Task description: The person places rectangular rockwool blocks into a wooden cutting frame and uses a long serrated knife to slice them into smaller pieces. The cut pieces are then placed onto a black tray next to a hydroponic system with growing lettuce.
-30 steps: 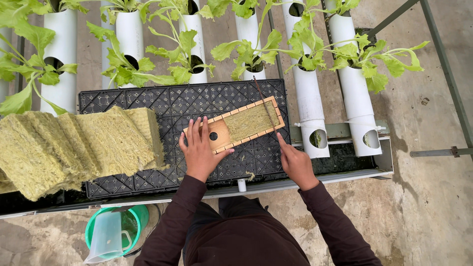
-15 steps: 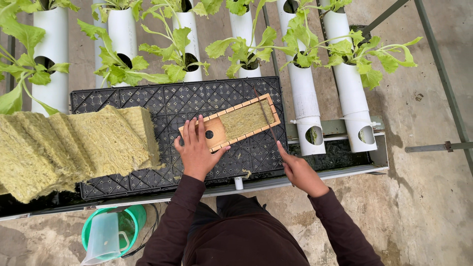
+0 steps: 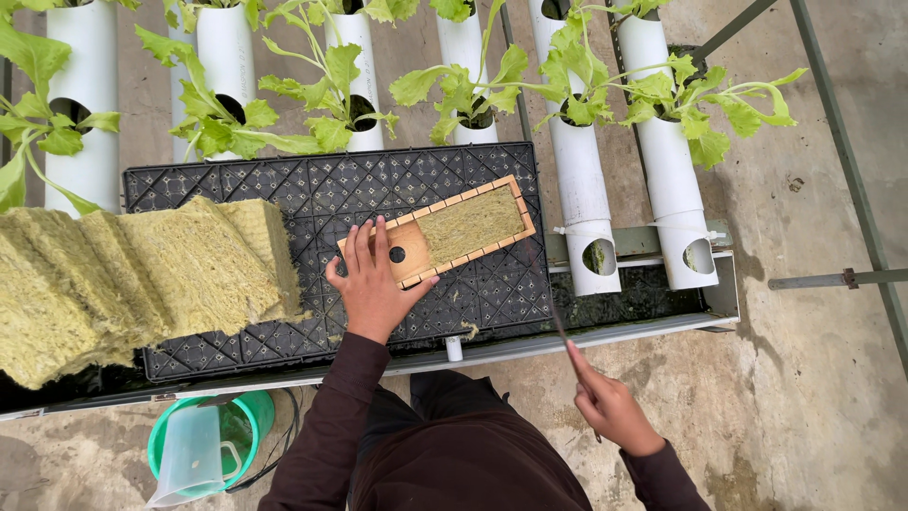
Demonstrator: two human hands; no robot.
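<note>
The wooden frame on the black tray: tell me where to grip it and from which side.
Grip the wooden frame at its near, solid end with the round hole, where the left hand already presses. Come from the person's side, fingers across the flat plate. The far part is filled with a fibrous slab, and its thin slats offer less hold. The frame lies flat, slanted on the black tray.

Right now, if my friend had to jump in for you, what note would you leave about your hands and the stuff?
Left hand lies flat on the end of the wooden frame, pinning it to the black tray.
Right hand is off the tray and grips a thin blade.
The frame holds a strip of yellow fibre block. More slabs lean on the tray's left side.
Done: strip sits in the frame.
Left: the slabs.
</note>
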